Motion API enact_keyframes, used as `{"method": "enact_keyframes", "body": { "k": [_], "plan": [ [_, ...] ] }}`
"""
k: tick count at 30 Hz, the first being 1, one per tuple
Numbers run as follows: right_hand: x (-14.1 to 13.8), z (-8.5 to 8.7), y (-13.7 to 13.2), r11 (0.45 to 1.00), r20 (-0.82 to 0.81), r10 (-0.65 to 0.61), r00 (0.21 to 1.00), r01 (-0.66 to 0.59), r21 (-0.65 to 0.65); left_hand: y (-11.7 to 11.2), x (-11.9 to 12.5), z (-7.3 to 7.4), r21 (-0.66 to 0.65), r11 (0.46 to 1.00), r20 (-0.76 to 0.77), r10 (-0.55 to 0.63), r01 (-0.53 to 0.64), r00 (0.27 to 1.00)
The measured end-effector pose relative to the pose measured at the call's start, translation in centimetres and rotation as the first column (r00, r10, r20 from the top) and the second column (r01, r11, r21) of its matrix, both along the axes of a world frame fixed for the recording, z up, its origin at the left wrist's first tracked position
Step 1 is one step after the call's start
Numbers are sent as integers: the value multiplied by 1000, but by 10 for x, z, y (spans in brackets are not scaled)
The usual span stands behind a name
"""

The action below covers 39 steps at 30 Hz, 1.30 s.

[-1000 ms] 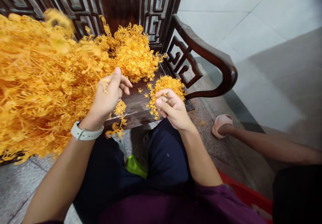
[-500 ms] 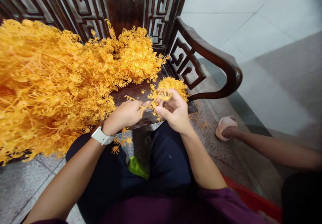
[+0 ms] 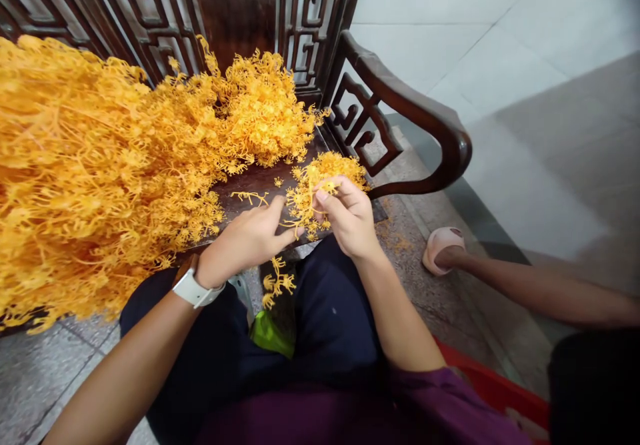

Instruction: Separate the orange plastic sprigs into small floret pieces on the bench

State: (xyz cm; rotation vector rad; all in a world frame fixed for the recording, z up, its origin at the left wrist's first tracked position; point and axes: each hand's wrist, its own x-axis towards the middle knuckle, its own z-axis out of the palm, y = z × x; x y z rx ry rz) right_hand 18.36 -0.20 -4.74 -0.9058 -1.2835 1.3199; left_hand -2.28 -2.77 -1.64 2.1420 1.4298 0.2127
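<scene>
A yellow plastic flower sprig point(image 3: 278, 282) hangs below my left hand point(image 3: 245, 238), apparently held by its curled lower fingers, which are hidden under the palm. The thumb and forefinger of that hand are spread apart, close to the small heap. My right hand point(image 3: 350, 215) pinches a small yellow plastic flower piece point(image 3: 327, 186) between thumb and fingertips. Right behind it, a small heap of loose yellow plastic flower heads point(image 3: 340, 163) lies at the right end of the dark wooden bench seat point(image 3: 255, 183). A bare yellow stem point(image 3: 250, 197) rests on the seat near my left hand.
A large mass of yellow plastic flower sprigs point(image 3: 100, 178) covers the bench's left and back. The bench's curved armrest point(image 3: 415, 98) rises at right. Another person's sandalled foot point(image 3: 444, 250) is on the floor beyond. Something bright green point(image 3: 273, 333) shows between my knees.
My left hand has drawn slightly back, its thumb and forefinger now parted. The hanging sprig has swung right. A bare stem now lies in plain view on the seat. My right hand stays near the heap.
</scene>
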Motion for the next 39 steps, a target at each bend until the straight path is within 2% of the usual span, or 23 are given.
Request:
{"method": "enact_keyframes", "body": {
  "k": [2, 4, 6, 8, 11, 14, 17, 20, 24, 29, 31, 33, 34, 36, 39],
  "plan": [
    [1, -1, 2, 999, -61, 23, 998, -25, -42, 1, -2, 6, -75, 997, 151, 13, -2, 988],
    [1, 0, 3, 996, -102, 49, 994, -56, -70, 2, -2, 11, -139, 990, 333, 37, 10, 942],
    [0, 1, 3, 993, -117, 74, 990, -84, -80, 2, 2, 14, -219, 975, 511, 86, 32, 855],
    [-1, 2, 2, 992, -107, 93, 990, -101, -73, 3, 10, 13, -293, 955, 656, 167, 44, 736],
    [-2, 1, 1, 988, -93, 130, 987, -136, -66, 6, 23, 4, -253, 967, 793, 231, -40, 564],
    [-1, 1, -1, 979, -119, 174, 978, -184, -85, 9, 30, -5, -176, 977, 832, 214, -121, 511],
    [-1, 4, -2, 974, -156, 194, 969, -209, -90, 10, 26, -5, -157, 974, 810, 222, -164, 543],
    [0, 6, -2, 982, -130, 148, 980, -161, -100, 9, 21, 0, -74, 975, 746, 195, -212, 637],
    [1, 5, -1, 998, -13, 49, 999, -50, -45, 8, 19, 2, 67, 963, 646, 156, -259, 748],
    [4, 2, 1, 999, -18, 37, 999, -38, -23, 6, 18, 1, 178, 949, 517, 135, -260, 845],
    [4, 1, 2, 999, -39, 23, 999, -24, -34, 3, 12, 2, 208, 952, 366, 136, -223, 921],
    [5, 1, 3, 999, -60, 14, 998, -17, -51, 0, 2, 2, 230, 965, 118, 103, -129, 988],
    [5, 1, 3, 998, -65, 14, 998, -17, -54, -2, -4, 1, 225, 971, 0, 80, -78, 997],
    [5, 1, 4, 998, -62, 17, 998, -20, -52, -3, -16, 0, 207, 978, -195, 62, -21, 979],
    [5, 2, 4, 999, -43, 38, 998, -39, -38, 0, -28, -1, 212, 976, -363, 131, -55, 922]
  ]
}}
